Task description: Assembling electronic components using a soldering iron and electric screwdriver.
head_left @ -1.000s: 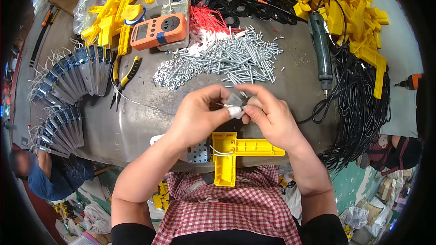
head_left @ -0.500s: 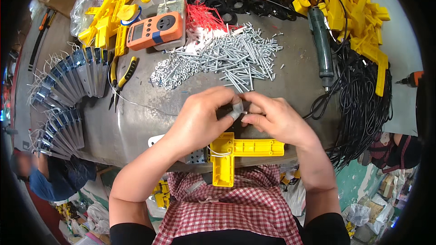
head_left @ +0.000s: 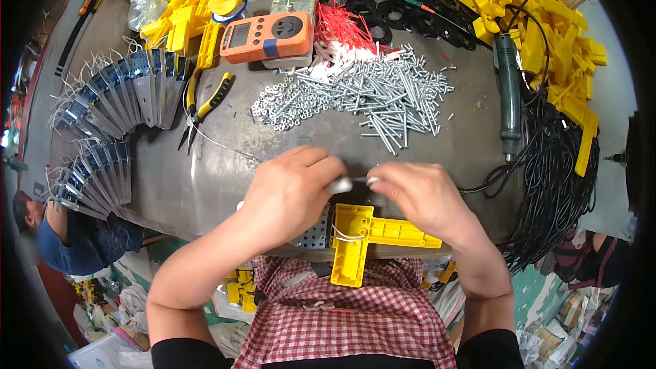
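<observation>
- Grey metal surface [head_left: 212, 178] spans the middle of the frame, worn and scuffed, its edges bent by the lens.
- Seated person in blue [head_left: 92, 242] at the lower left, beyond the edge.
- Metal strips with loose pale wires [head_left: 113, 106], fanned in two curved rows at the left.
- Yellow plastic parts [head_left: 183, 24], heaped at the upper left.
- Pliers [head_left: 218, 91] with yellow and black handles, lying with the jaws toward the lower left.
- Orange meter [head_left: 258, 39] with a small screen, at the upper centre-left.
- Nuts [head_left: 279, 106] in a loose pile.
- Left hand [head_left: 290, 188], centre of the frame, its fingers curled in and pinching a small pale piece [head_left: 339, 185], too blurred to name.
- Yellow T-shaped casing [head_left: 351, 253] below the hands, open side up, white wires across it, beside a metal plate with holes [head_left: 313, 234].
- Bolts [head_left: 406, 85], heaped above the hands.
- Right hand [head_left: 425, 195], its fingertips pressed together on a thin dark strand [head_left: 361, 180] between the hands; I cannot tell whether this joins the pale piece.
- Green power tool [head_left: 508, 92], upright in the frame at the right.
- Black cables [head_left: 560, 164], bundled at the far right.
</observation>
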A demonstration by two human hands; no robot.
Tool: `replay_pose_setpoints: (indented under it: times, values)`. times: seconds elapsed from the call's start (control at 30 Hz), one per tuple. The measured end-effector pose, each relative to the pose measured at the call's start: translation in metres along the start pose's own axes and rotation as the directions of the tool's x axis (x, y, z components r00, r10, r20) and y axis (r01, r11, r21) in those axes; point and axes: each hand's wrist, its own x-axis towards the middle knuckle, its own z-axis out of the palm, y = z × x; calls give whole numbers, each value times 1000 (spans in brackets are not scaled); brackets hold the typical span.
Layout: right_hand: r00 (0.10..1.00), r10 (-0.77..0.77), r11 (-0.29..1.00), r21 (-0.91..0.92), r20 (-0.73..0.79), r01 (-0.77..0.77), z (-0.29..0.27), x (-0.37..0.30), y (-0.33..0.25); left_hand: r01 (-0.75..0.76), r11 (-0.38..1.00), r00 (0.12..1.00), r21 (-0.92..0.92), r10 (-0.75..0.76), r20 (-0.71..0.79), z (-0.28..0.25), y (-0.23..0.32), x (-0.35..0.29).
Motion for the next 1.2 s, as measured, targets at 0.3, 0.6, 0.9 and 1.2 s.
replay_pose_setpoints:
  times: [0.3,0.6,0.9,1.2]
  values:
    - [859,361,674,536,362,-509,0,-2,20,-88,915,987,394,133,-89,-13,-41,44]
    - [895,264,419,794,359,-441,-1,-9,36,-347,780,902,520,429,-42,24,-66,163]
    - [934,260,438,833,243,-339,7,-5,42,-292,836,870,465,434,-235,30,-67,143]
    - [933,260,441,830,248,-343,8,-7,46,-245,886,889,393,367,-273,21,-66,138]
